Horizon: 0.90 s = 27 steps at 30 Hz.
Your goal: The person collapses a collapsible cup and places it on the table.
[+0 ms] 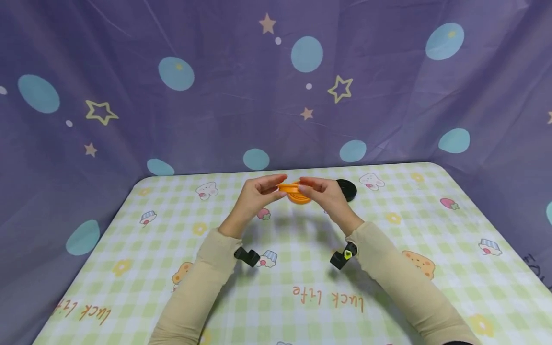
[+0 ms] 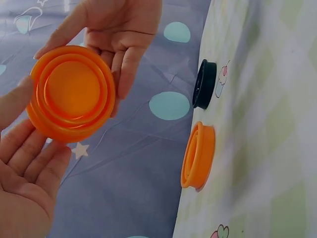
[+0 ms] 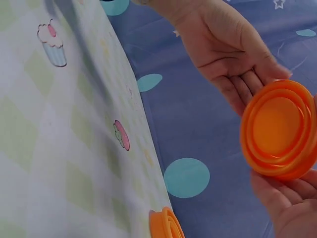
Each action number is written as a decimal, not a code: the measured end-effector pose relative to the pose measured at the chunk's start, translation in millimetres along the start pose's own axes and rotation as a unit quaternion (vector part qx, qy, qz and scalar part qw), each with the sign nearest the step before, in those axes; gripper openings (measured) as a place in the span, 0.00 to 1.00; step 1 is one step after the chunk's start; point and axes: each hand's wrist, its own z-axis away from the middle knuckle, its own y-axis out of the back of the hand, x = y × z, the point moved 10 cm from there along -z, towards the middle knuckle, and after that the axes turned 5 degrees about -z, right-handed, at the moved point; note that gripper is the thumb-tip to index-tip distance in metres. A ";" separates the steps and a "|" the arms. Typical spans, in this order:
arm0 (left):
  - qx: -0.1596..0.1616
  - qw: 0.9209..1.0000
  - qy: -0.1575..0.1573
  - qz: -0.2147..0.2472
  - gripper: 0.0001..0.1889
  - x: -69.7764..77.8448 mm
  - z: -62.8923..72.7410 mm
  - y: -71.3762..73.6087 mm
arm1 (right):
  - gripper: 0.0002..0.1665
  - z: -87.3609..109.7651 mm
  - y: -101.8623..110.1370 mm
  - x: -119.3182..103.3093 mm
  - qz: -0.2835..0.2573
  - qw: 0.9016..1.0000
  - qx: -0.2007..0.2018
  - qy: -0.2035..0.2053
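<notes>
An orange collapsible cup, folded flat into concentric rings, is held above the table between both hands. My left hand pinches its left edge between thumb and fingers. The opposite edge is pinched by my right hand. Both wrist views show the round face of the held cup. Beneath and behind it, a second orange collapsible cup lies flat on the table, partly hidden in the head view. A black folded cup lies just right of that one, partly covered by my right hand.
The table wears a green-and-white checked cloth with printed cartoons. A purple curtain with stars and ovals hangs right behind its far edge. Small black devices sit at both wrists.
</notes>
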 end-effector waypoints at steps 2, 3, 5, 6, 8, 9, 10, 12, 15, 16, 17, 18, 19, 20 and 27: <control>-0.001 1.000 0.000 -0.003 0.23 0.2 0.2 0.7 | 0.32 1.5 1.7 -2.2 0.009 1.000 0.009 0.011; -0.004 1.000 0.001 -0.006 0.23 0.2 0.2 0.6 | 0.33 2.3 2.2 -4.0 0.011 1.000 0.011 0.019; -0.012 1.000 0.000 -0.004 0.25 0.1 -0.2 0.1 | 0.34 3.3 3.2 -7.0 0.010 0.999 0.015 0.034; -0.018 1.000 0.002 -0.002 0.27 -0.1 -0.2 -0.6 | 0.34 3.8 2.9 -8.5 0.006 0.999 0.012 0.042; -0.032 0.999 0.004 -0.002 0.29 -0.8 -0.4 -2.6 | 0.34 4.8 0.9 -11.9 0.001 0.998 0.002 0.062; -0.040 0.999 0.005 0.000 0.30 -1.0 -0.3 -4.0 | 0.35 5.4 -0.1 -13.7 0.004 0.997 -0.002 0.073; -0.048 0.999 0.009 0.002 0.32 -1.8 -0.3 -5.5 | 0.35 5.9 -1.2 -15.3 0.005 0.996 -0.007 0.084; -0.063 0.998 0.020 0.006 0.34 -4.3 0.1 -8.6 | 0.37 7.3 -4.0 -18.8 0.014 0.994 -0.020 0.108; -0.080 0.996 0.032 0.015 0.36 -7.2 -0.2 -13.2 | 0.40 9.3 -6.7 -23.6 0.023 0.990 -0.034 0.138; -0.084 0.996 0.033 0.017 0.37 -7.9 -0.4 -14.6 | 0.40 9.7 -7.5 -24.5 0.020 0.989 -0.039 0.145; -0.088 0.995 0.034 0.018 0.37 -8.4 -0.6 -16.1 | 0.41 10.2 -8.0 -25.4 0.016 0.987 -0.044 0.151; -0.093 0.995 0.034 0.020 0.38 -9.0 -0.9 -17.9 | 0.41 10.4 -8.4 -25.8 0.010 0.987 -0.048 0.156; -0.097 0.995 0.032 0.018 0.39 -9.2 -0.7 -19.2 | 0.42 10.6 -9.0 -26.3 0.004 0.986 -0.052 0.160; -0.099 0.995 0.029 0.018 0.40 -9.3 -0.5 -20.1 | 0.42 10.7 -9.5 -26.3 -0.001 0.985 -0.055 0.163; -0.090 0.996 0.018 0.009 0.40 -11.1 1.3 -21.5 | 0.45 12.1 -15.1 -21.6 -0.020 0.983 -0.083 0.161</control>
